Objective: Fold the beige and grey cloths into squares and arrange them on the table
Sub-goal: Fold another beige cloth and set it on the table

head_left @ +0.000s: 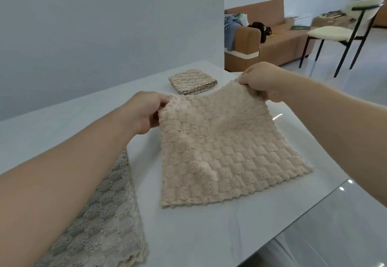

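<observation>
Now: left hand (146,112) and right hand (261,82) each pinch a far corner of the beige cloth (219,151); its near edge rests mid-table (52,124). Judgement: bring far corners level onto near ones. Folded cloth (192,82) lies far, grey cloth (100,224) near-left.

Home, open living-dining room. Tan sofa (282,42) along far wall, cream stripe on armrest. Pale blue clothes (230,25) heaped over sofa's near end, dark bundle (259,29) on seat beside them. Papers and flat cardboard (330,17) cluttering sofa's far end. Dining chair (335,33) near sofa: thin black metal legs, cream fleecy seat and back. Glossy pale floor (360,71). Near side: white glossy table (62,124) set against plain light wall (104,25).
</observation>
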`<state>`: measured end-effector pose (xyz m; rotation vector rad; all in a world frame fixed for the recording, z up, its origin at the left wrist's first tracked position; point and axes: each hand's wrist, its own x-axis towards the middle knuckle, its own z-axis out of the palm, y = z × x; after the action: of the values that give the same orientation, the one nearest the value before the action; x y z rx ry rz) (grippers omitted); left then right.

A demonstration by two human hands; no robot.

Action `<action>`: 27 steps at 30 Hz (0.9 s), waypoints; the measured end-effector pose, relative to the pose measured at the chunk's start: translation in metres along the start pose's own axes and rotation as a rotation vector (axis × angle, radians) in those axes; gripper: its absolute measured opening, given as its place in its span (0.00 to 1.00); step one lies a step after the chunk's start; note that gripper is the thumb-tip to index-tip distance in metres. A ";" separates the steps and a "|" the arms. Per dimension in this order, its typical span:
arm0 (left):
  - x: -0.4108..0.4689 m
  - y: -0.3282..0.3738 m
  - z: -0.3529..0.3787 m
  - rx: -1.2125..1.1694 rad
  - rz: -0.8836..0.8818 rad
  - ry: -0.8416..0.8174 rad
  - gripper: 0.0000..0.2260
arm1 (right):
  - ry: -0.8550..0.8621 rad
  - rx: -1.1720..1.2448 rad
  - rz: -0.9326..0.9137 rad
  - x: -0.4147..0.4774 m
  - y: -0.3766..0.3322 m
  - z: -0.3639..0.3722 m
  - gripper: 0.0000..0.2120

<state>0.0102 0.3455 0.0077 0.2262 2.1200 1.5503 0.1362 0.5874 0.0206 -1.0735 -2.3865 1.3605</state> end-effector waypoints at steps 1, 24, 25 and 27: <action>0.003 0.001 0.001 0.021 0.033 0.043 0.08 | 0.015 -0.050 -0.043 0.003 0.000 0.002 0.13; -0.084 -0.048 -0.033 0.381 0.459 0.063 0.06 | 0.104 0.326 -0.270 -0.084 0.073 -0.002 0.05; -0.089 -0.051 -0.032 0.421 0.479 0.056 0.06 | 0.104 0.339 -0.266 -0.090 0.079 -0.001 0.05; -0.096 -0.057 -0.030 0.465 0.530 0.037 0.07 | 0.107 0.309 -0.273 -0.101 0.092 0.001 0.04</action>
<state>0.0869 0.2607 -0.0103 0.9926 2.5620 1.2862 0.2532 0.5478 -0.0364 -0.6918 -2.0670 1.4664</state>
